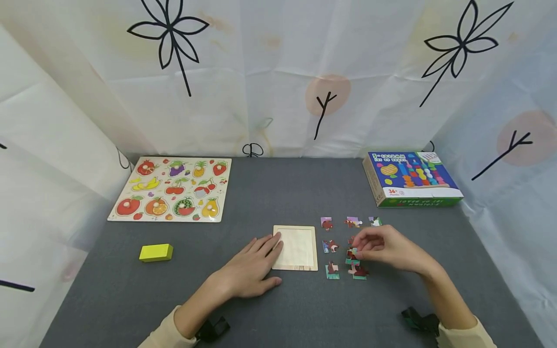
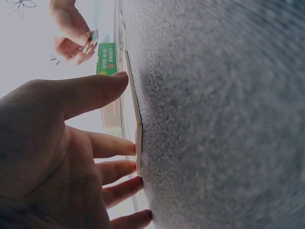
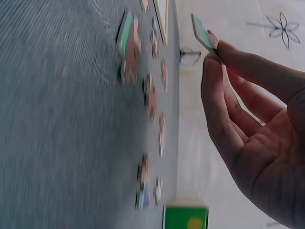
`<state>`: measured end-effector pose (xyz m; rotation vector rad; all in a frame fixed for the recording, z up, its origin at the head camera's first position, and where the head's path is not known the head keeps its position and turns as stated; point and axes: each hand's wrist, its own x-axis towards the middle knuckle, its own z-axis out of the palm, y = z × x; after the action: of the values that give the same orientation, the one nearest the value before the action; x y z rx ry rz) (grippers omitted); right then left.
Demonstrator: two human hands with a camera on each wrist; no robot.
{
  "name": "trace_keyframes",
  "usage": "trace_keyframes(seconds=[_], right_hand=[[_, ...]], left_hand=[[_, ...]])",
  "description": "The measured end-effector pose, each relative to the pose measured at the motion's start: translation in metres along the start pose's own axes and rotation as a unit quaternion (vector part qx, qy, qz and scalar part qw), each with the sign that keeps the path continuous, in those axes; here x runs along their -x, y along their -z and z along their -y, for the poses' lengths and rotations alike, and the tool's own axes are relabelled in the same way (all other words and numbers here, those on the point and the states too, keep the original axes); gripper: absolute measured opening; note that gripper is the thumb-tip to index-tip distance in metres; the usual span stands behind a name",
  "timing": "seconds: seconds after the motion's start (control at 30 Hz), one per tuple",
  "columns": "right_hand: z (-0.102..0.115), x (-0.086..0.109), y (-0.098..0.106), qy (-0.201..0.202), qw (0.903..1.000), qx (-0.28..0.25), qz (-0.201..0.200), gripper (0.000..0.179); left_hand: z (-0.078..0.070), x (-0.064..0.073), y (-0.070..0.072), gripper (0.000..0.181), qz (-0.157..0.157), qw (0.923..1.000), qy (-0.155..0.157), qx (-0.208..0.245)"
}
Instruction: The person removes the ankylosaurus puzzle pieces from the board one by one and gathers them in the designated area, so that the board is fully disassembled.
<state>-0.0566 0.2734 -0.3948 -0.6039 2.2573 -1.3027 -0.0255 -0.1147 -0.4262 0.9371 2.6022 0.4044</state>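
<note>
Between thumb and fingertips my right hand (image 1: 387,246) pinches a jigsaw puzzle piece (image 3: 204,36), green along one edge. It is held up above the table in the right wrist view. Beneath and around that hand lie several loose puzzle pieces (image 1: 332,270) in rough rows, some partly hidden by the fingers. A square, shallow wooden puzzle tray (image 1: 298,247) lies left of the pieces, its pale base bare. My left hand (image 1: 252,266) is spread palm down, its fingertips touching the tray's left edge (image 2: 139,129) and the thumb apart from the other fingers.
A fruit peg puzzle board (image 1: 171,191) lies at the back left, with a yellow block (image 1: 155,253) in front of it. A blue and green toy box (image 1: 413,179) stands at the back right. Patterned white cloth (image 1: 278,77) hangs behind the grey table (image 1: 278,314).
</note>
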Motion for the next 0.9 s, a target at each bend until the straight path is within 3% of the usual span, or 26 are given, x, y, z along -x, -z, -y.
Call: trace_keyframes(seconds=[0.37, 0.67, 0.9], right_hand=[[-0.030, 0.032, 0.027, -0.028, 0.9991, 0.014, 0.030, 0.015], [-0.043, 0.039, 0.028, -0.059, 0.9976, 0.017, 0.033, 0.017], [-0.041, 0.040, 0.025, -0.083, 0.9958, 0.037, 0.012, 0.018]], left_hand=[[0.006, 0.004, -0.002, 0.081, -0.006, 0.9999, -0.012, 0.010], [0.014, 0.020, 0.001, 0.080, -0.004, 0.9997, -0.016, 0.018], [0.028, 0.034, 0.003, 0.077, -0.007, 0.9998, -0.005, 0.019]])
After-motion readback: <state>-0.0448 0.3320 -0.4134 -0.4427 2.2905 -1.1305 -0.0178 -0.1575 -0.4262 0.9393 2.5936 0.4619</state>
